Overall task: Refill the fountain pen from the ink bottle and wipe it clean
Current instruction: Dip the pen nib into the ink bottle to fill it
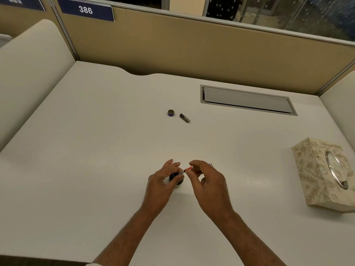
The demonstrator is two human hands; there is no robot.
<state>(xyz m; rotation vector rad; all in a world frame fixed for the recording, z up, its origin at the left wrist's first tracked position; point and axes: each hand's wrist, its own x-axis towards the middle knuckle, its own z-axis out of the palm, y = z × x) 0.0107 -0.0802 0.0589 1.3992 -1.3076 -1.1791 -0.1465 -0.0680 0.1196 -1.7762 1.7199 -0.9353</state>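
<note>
My left hand (pixel 163 181) wraps around a small dark ink bottle (pixel 177 179) standing on the white desk (pixel 96 150). My right hand (pixel 207 181) pinches a slim fountain pen (pixel 187 169) with a reddish section, its tip pointing left over the bottle's mouth; a silvery end of the pen shows behind the knuckles. Farther back on the desk lie the bottle's round cap (pixel 171 113) and a short dark pen cap (pixel 184 118), side by side and apart from my hands.
A floral tissue box (pixel 324 173) with an oval opening sits at the right edge. A grey cable hatch (pixel 247 99) is set into the desk at the back right. Beige partition walls enclose the desk behind and on both sides.
</note>
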